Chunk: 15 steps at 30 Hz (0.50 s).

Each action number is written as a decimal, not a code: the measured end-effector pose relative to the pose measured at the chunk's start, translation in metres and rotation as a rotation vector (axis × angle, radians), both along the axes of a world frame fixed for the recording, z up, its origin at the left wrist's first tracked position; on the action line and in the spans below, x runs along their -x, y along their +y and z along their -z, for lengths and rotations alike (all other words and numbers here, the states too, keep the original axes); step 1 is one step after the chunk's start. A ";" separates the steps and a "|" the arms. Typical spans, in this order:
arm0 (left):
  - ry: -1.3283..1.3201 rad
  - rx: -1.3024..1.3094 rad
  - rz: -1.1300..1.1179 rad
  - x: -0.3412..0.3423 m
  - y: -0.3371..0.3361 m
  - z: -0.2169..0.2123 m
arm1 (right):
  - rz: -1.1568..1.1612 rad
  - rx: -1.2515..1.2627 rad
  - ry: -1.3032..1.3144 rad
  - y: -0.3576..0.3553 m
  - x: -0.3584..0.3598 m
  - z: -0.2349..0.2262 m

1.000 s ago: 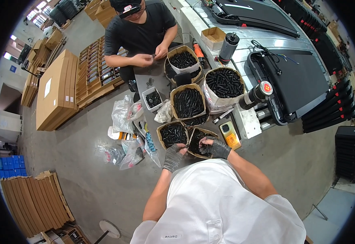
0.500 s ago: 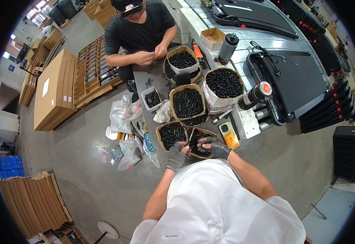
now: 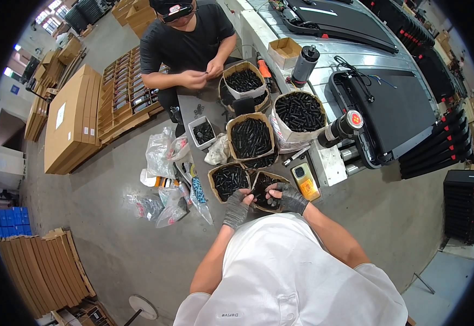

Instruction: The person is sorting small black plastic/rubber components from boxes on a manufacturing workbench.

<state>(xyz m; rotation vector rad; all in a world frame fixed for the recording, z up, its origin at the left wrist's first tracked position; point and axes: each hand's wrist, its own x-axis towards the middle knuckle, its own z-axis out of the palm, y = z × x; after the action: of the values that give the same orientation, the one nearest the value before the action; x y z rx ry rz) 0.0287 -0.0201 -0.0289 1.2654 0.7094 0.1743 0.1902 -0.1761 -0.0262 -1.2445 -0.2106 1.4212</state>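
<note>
My left hand [image 3: 237, 207], in a grey fingerless glove, pinches a small dark part [image 3: 253, 194] between thumb and fingers. It is above the near edges of two cardboard boxes. The left box [image 3: 213, 183] contains black cylindrical pieces [image 3: 230, 180]. The right box [image 3: 283, 177] holds small dark parts [image 3: 264, 183], partly hidden by my hands. My right hand [image 3: 290, 198], gloved likewise, hovers over that right box. Its thumb and fingers are bent together; whatever they hold is too small to make out.
Further boxes of black pieces [image 3: 251, 137] stand beyond, beside a small white bin [image 3: 202, 132]. A phone [image 3: 306, 181] lies right of my hands. Plastic bags [image 3: 173, 209] are at the left. Across the table a co-worker's hands [image 3: 204, 75] handle something small. Treadmill decks [image 3: 383, 114] occupy the right.
The part at my left fingertips showed a pale thin edge before and now looks dark. My right fingers have shifted slightly. The co-worker's hands have moved a little.
</note>
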 end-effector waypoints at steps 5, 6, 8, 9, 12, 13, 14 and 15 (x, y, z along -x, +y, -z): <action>-0.021 -0.079 0.008 -0.002 0.000 0.001 | -0.001 0.000 0.009 0.000 0.002 -0.007; -0.020 -0.079 0.006 -0.003 0.000 0.003 | -0.013 -0.028 0.043 0.000 0.002 -0.009; -0.052 -0.049 -0.008 -0.006 -0.001 0.005 | -0.035 -0.014 0.050 0.002 0.002 -0.017; -0.050 -0.050 -0.010 -0.007 -0.002 0.007 | -0.057 0.000 0.056 0.003 0.003 -0.019; 0.012 0.021 0.040 -0.013 -0.002 0.002 | -0.048 -0.010 -0.004 0.003 0.002 -0.015; 0.013 0.022 0.041 -0.012 -0.001 0.000 | -0.046 -0.009 -0.003 0.004 0.002 -0.016; 0.028 0.039 0.035 -0.012 0.000 -0.002 | -0.031 0.003 0.017 0.004 0.002 -0.018; 0.044 0.056 0.028 -0.011 0.001 -0.003 | -0.016 0.016 0.037 0.005 0.002 -0.020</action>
<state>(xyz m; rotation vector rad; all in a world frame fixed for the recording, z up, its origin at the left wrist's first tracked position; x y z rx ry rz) 0.0401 -0.0192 -0.0259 1.2284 0.7287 0.1032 0.1886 -0.1714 -0.0067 -1.2315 -0.1844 1.4607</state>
